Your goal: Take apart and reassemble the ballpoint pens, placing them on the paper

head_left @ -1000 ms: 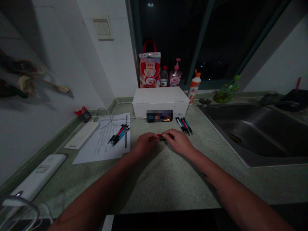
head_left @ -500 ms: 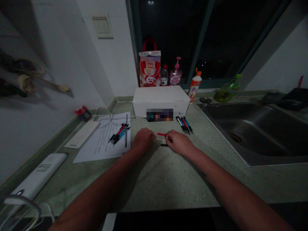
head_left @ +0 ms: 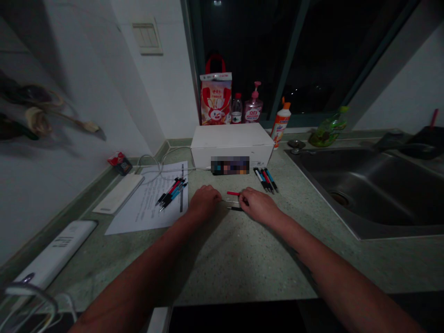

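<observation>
A thin pale rod that looks like a pen refill (head_left: pixel 230 201) lies level between my two hands. My left hand (head_left: pixel 204 203) is closed, with its fingertips pinched at the rod's left end; whether they hold a smaller piece there is too small to make out. My right hand (head_left: pixel 259 204) is closed round the other end. A red pen barrel (head_left: pixel 232 193) sticks out to the left from behind the right fingers. Just below the rod, a black pen part (head_left: pixel 235 209) with a thin tip points left, its right end hidden by my right hand.
Several pens (head_left: pixel 171 193) lie on a printed sheet (head_left: pixel 145 222) at left, and more pens (head_left: pixel 266 180) sit in a row at right. Behind stand a white box (head_left: pixel 232 136) and a phone (head_left: pixel 230 166) leaning on it. A steel sink (head_left: pixel 381 194) borders the right.
My left hand has shifted slightly left, and more of the thin rod shows between the hands. My right hand stays nearly still.
</observation>
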